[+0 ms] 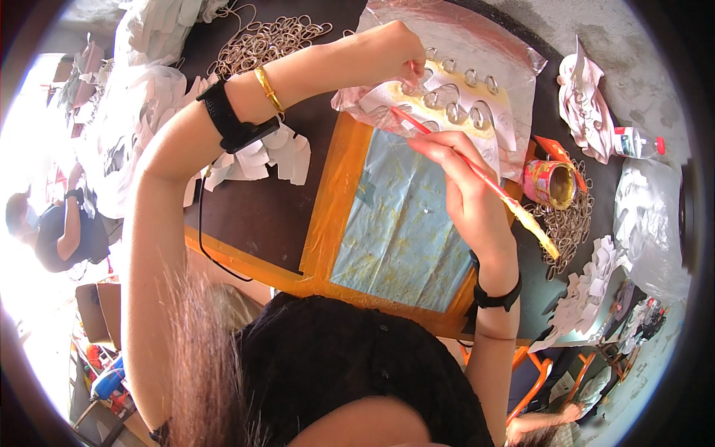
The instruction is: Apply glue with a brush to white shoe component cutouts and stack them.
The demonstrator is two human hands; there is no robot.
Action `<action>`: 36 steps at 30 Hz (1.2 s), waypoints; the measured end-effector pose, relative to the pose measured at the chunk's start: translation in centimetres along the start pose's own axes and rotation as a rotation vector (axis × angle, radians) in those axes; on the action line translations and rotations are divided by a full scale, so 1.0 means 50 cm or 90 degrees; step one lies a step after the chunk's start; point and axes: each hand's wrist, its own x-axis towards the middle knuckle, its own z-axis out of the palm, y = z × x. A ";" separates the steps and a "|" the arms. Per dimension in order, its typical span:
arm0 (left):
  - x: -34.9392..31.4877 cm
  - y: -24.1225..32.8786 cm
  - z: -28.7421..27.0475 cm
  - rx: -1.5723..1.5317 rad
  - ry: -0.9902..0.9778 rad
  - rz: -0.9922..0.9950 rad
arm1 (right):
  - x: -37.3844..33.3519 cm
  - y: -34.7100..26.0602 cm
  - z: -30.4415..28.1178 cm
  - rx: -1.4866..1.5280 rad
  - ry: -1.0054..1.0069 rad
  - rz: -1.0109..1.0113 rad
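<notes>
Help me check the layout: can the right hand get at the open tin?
Probably yes: the open tin sits near the right hand, its top uncovered, though that hand holds a red stick.

One stick point(488, 179), one tin point(545, 183), one bottle point(637, 143) and two loop heaps point(272, 46) show.

Likely a workshop: heaped metal rings point(272, 46), paste-smeared tin point(538, 181)

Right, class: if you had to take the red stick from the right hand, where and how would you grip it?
The red stick is probably best pinched at its slim bare tip, coming from the left: that end juts beyond the right hand, while the opposite end is coated yellow.
</notes>
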 end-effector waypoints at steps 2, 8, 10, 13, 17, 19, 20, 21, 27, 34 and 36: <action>-0.004 0.023 -0.007 -0.002 -0.013 -0.007 | -0.002 0.002 0.000 -0.004 0.001 -0.001; -0.008 -0.002 0.008 -0.041 -0.049 -0.071 | 0.001 -0.002 0.002 -0.001 -0.003 0.002; -0.003 0.001 0.011 -0.029 -0.054 -0.045 | -0.001 0.002 0.000 0.000 0.002 0.002; 0.006 0.004 0.014 -0.023 -0.055 -0.035 | -0.003 0.002 -0.005 0.000 0.003 0.011; 0.012 0.006 0.009 0.017 -0.069 0.005 | -0.002 0.004 -0.003 -0.004 0.007 -0.006; -0.003 0.002 0.001 -0.036 -0.079 -0.083 | 0.006 -0.005 0.000 -0.013 -0.006 -0.020; -0.010 0.003 0.000 -0.029 -0.066 -0.097 | 0.006 -0.007 0.004 -0.007 -0.015 -0.038; -0.023 0.029 -0.015 -0.002 -0.040 -0.124 | 0.005 -0.009 0.007 -0.009 -0.004 -0.028; -0.191 0.132 -0.167 0.072 0.149 -0.032 | -0.020 0.027 -0.005 -0.104 0.095 -0.025; -0.559 0.015 -0.154 0.315 0.255 -0.309 | -0.024 -0.032 -0.030 0.030 0.128 -0.042; -0.622 -0.014 -0.118 0.301 0.247 -0.376 | -0.023 -0.053 -0.023 0.073 0.183 -0.016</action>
